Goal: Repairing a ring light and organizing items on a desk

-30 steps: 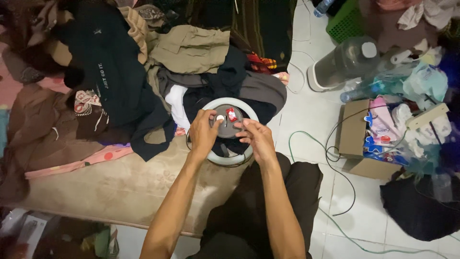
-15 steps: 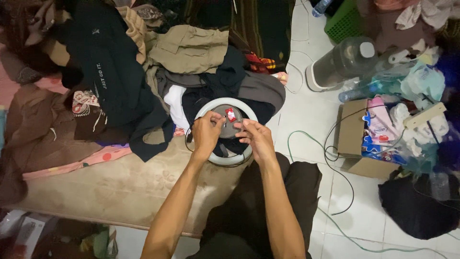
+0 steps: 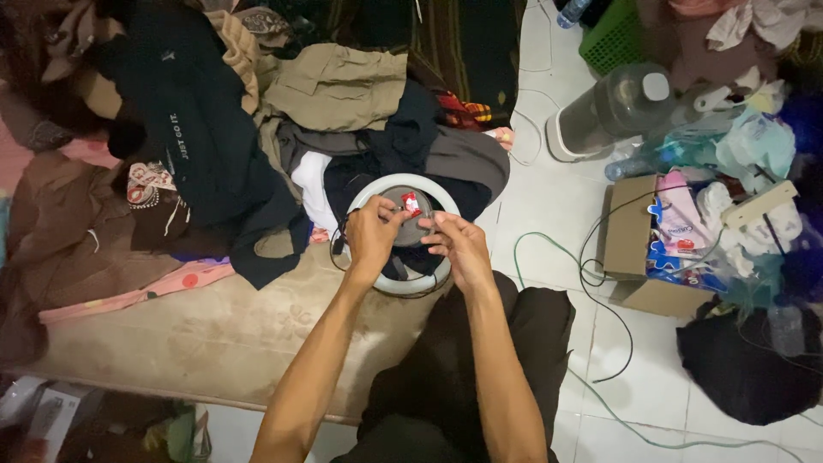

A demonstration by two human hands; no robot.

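A white ring light (image 3: 384, 190) lies on the mattress (image 3: 197, 334) edge, over dark clothes. My left hand (image 3: 370, 238) and my right hand (image 3: 459, 244) meet above its middle. Both pinch a small red and white packet (image 3: 411, 203) between the fingertips, the left from the left side, the right from below right. A dark round mount sits inside the ring, partly hidden by my fingers. My legs in dark trousers are below.
A heap of clothes (image 3: 257, 111) covers the mattress's far half. On the tiled floor to the right stand a large clear water jug (image 3: 613, 107), a cardboard box (image 3: 639, 249) of packets, a green basket (image 3: 613, 39), a black bag (image 3: 746, 369) and loose cables (image 3: 600, 283).
My hands stay over the ring light with the packet. The fingers have shifted slightly on it; the packet sits a little higher between them.
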